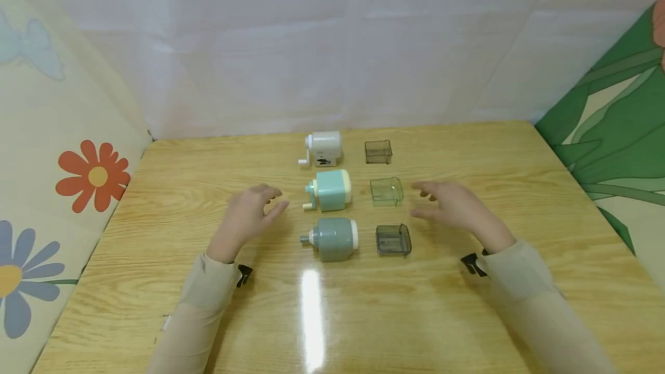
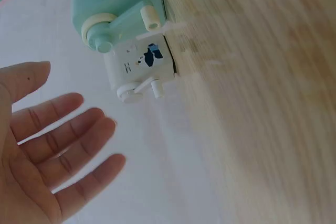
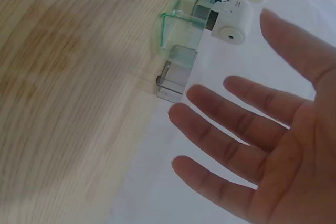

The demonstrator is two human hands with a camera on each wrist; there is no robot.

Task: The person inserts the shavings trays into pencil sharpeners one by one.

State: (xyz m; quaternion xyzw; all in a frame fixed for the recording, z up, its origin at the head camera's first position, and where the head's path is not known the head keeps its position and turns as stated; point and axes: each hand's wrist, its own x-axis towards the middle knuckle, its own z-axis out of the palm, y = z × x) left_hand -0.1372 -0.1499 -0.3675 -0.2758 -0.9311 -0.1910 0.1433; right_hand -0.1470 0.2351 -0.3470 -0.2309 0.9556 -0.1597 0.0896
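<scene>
Three crank pencil sharpeners stand in a column on the wooden table: a white sharpener point(image 1: 326, 148) at the back, a mint sharpener point(image 1: 332, 190) in the middle, a grey-green sharpener point(image 1: 335, 239) in front. To their right lie three clear shavings drawers: a brownish drawer point(image 1: 378, 153), a greenish drawer point(image 1: 387, 191) and a dark grey drawer point(image 1: 393, 240). My left hand point(image 1: 249, 216) is held left of the mint sharpener, fingers relaxed, holding nothing. Right of the greenish drawer, my right hand point(image 1: 451, 203) is likewise bare, its fingers spread in the right wrist view.
A white cloth point(image 1: 343, 45) hangs behind the table's back edge. Flower-printed panels flank both sides, with a red flower point(image 1: 93, 176) on the left one. Black strap buckles point(image 1: 474, 264) hang by both wrists. Light glares on the table front.
</scene>
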